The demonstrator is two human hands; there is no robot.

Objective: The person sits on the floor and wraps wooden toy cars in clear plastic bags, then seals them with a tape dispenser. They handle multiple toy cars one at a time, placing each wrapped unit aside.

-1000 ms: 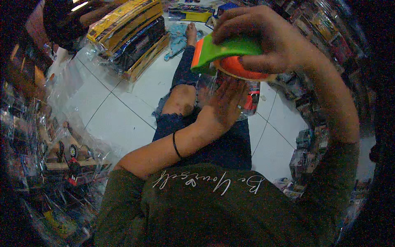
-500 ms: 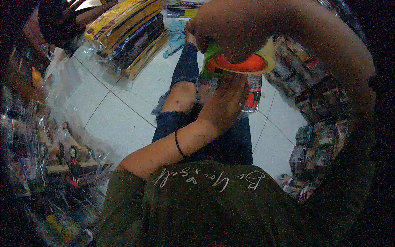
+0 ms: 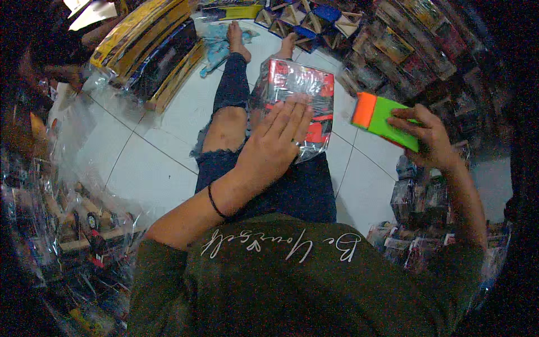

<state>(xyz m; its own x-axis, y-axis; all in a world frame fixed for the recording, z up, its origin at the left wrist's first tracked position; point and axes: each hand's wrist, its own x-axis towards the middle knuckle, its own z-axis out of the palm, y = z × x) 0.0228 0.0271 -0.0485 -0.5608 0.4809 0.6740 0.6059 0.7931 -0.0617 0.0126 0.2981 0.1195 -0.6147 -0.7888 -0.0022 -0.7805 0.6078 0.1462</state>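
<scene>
Red wrapped package (image 3: 300, 92) under left hand (image 3: 275, 143).

A single head-worn fisheye view looks steeply down from close above the seated person's lap and outstretched legs onto the white tiled floor (image 3: 140, 174) (straight tile joints curve toward the rim). Forearms enter from the lower edge.
</scene>
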